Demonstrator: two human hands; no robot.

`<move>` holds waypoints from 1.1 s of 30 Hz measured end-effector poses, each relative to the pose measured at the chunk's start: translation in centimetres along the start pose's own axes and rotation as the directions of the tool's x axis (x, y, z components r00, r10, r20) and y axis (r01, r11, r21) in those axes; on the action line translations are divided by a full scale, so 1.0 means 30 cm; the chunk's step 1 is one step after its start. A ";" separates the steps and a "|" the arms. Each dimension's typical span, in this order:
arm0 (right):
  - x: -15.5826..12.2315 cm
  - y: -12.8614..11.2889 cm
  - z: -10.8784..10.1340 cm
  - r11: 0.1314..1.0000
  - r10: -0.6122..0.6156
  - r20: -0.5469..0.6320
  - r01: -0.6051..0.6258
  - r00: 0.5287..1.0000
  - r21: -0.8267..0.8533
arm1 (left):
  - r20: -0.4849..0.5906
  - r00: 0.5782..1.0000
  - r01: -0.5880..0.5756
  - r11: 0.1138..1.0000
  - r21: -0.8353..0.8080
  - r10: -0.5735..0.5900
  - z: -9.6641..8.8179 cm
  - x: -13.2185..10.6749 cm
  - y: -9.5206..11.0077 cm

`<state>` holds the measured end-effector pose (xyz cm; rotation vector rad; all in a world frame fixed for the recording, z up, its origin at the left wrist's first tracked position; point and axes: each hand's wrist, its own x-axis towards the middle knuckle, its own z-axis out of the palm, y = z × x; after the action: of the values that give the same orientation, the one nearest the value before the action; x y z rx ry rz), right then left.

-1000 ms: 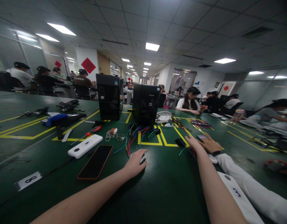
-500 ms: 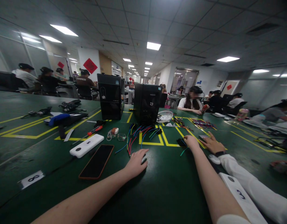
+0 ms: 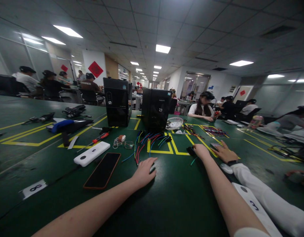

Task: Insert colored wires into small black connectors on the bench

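Observation:
My left hand (image 3: pixel 144 171) rests low on the green table, palm down, with its fingers curled. A small pale patch shows between thumb and fingers; I cannot make out what it is. Just beyond it lie loose red, blue, green and yellow wires (image 3: pixel 139 146). My right hand (image 3: pixel 201 152) is closed on the edge of a small black piece (image 3: pixel 191 150), whose exact kind is hidden. A short green wire (image 3: pixel 194 161) sticks out beneath that hand.
Two black computer towers (image 3: pixel 117 102) (image 3: pixel 155 110) stand ahead. Left are a phone (image 3: pixel 102 171), white power bank (image 3: pixel 92 154), screwdriver (image 3: pixel 99 138) and eyeglasses (image 3: pixel 128 144). A white basket (image 3: pixel 174 123) stands beyond. A co-worker's hand (image 3: pixel 226 153) and white sleeve reach in at right, near another power bank (image 3: pixel 255 207).
My right hand has shifted slightly left with the black piece. My left hand has stayed in place.

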<state>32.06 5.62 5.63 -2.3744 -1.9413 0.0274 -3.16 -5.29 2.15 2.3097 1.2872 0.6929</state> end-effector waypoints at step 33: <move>-0.028 0.006 0.007 0.948 0.270 0.248 -0.302 0.930 0.101 | -0.023 0.998 -0.059 0.998 0.010 0.059 0.026 0.007 -0.023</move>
<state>32.05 4.77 5.39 -2.6352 -1.5890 0.4601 -3.06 -4.85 1.18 2.3622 1.2392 0.7374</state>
